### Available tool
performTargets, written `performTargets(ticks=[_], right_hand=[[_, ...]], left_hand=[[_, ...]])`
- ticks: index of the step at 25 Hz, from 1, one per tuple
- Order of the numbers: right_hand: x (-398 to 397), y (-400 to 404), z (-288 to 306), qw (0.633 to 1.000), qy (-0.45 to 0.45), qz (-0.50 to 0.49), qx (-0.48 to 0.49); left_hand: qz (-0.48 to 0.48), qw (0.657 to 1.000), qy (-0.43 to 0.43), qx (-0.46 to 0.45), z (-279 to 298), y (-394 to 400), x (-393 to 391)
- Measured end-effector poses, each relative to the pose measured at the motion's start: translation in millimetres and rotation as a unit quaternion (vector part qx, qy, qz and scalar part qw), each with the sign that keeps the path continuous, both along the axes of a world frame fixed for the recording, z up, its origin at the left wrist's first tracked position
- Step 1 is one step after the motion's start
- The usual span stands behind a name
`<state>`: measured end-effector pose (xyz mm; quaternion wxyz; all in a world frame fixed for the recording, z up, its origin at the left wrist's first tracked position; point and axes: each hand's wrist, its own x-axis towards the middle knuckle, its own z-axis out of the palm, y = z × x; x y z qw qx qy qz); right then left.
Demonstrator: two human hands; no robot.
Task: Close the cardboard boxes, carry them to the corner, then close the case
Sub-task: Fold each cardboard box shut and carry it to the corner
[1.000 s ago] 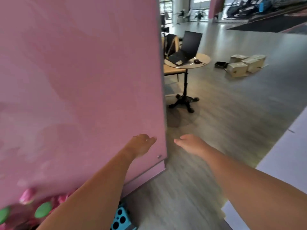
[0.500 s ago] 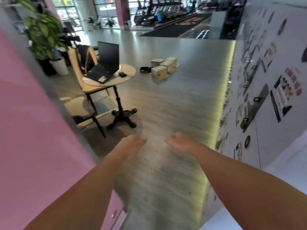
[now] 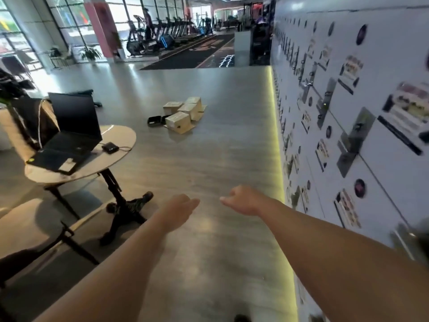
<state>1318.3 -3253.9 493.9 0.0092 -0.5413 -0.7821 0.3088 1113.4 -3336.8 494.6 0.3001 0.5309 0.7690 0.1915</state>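
Note:
Several cardboard boxes point(image 3: 183, 113) sit in a cluster on the grey floor, far ahead in the middle of the view. A small black case point(image 3: 155, 120) lies open on the floor just left of them. My left hand point(image 3: 177, 209) and my right hand point(image 3: 242, 201) are stretched out in front of me, well short of the boxes, above bare floor. Both hold nothing, with their fingers loosely curled. Whether the boxes' flaps are open is too far off to tell.
A round table point(image 3: 120, 135) with an open laptop point(image 3: 69, 133) stands at the left on a black pedestal base point(image 3: 126, 209), with chairs point(image 3: 30, 226) around it. A white wall with posters point(image 3: 348, 126) runs along the right. Gym machines point(image 3: 162, 33) stand far behind.
The view has swung right, away from the pink panel. The table now lies at the left, the poster wall at the right, and the boxes look closer. Both hands stay empty.

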Motion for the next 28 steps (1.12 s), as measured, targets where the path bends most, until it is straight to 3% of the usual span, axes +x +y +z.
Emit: performTargets(ticks=[10,18,28], right_hand=[[-71.0,291.3,11.0,1.000,0.005,0.024,0.013],[-157.1,542.9,18.9,1.000,0.010,0.008,0.016],[-209.9,859.1,18.5,1.000,0.015,-0.021,0.014]], left_hand=[[-0.019,0.999,0.019,0.041,35.4,282.0,-85.8],[-0.035,0.999,0.008,0.035,10.7,551.2,-190.1],[-0.039,0.999,0.029,0.015,20.8,889.2,-248.8]])
